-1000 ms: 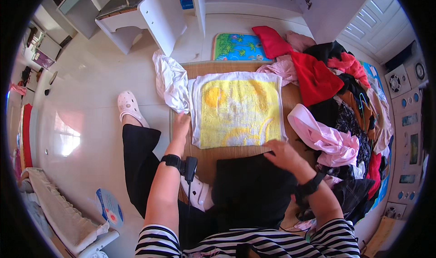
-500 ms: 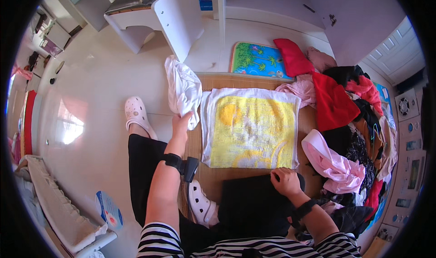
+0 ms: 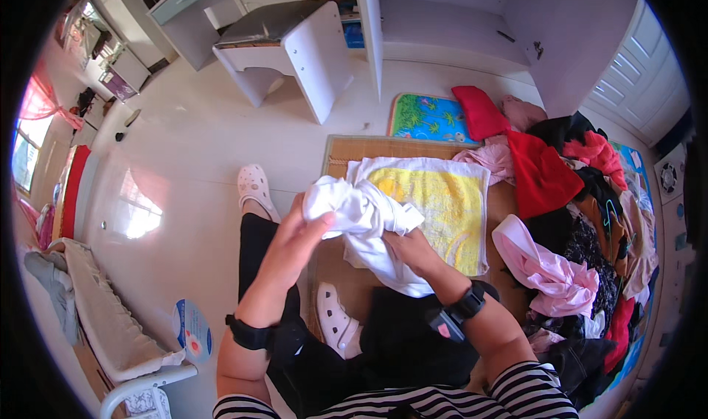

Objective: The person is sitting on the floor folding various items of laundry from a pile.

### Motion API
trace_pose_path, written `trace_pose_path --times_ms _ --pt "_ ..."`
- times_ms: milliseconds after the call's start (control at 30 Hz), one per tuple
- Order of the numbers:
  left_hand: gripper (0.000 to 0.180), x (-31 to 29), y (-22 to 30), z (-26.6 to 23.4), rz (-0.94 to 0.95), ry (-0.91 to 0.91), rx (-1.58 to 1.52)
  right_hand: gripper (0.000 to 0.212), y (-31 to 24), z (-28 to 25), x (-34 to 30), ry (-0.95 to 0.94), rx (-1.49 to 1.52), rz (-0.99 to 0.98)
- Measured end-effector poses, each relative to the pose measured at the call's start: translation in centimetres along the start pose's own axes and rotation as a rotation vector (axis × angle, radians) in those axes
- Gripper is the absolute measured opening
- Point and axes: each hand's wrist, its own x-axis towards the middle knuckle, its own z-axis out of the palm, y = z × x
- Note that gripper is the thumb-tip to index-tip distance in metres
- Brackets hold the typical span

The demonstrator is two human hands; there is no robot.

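A crumpled white cloth garment hangs in the air between my two hands, its lower end drooping toward my knee. My left hand grips its left side, thumb on top and fingers around the fabric. On the other side, my right hand is closed on the cloth, its fingers partly hidden by folds. Below and beyond lies a yellow and white towel, spread flat on a woven mat; the garment covers its left part.
At the right sits a heap of clothes, with a pink garment nearest and a red cloth behind. A white stool with a dark seat stands at the far left of an open cabinet. Pale clogs are on my feet.
My left hand has brought the white garment from the left over the towel. My right hand has left my knee and taken hold of the garment too. The view has shifted.
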Motion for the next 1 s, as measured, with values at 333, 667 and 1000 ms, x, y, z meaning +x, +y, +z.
trace_pose_path --times_ms 333,667,1000 --pt "0.045 -3.6 -5.7 -0.6 -0.223 -0.126 0.167 0.057 -5.8 0.7 3.9 -0.337 -0.483 0.403" --pt "0.031 -1.5 -3.2 -1.4 -0.010 0.332 -0.187 0.061 -20.7 4.7 15.6 -0.253 0.258 -0.303" --pt "0.030 -2.0 -8.1 1.8 -0.248 0.270 -0.339 0.022 -20.2 0.0 -11.7 -0.439 -0.384 -0.872"
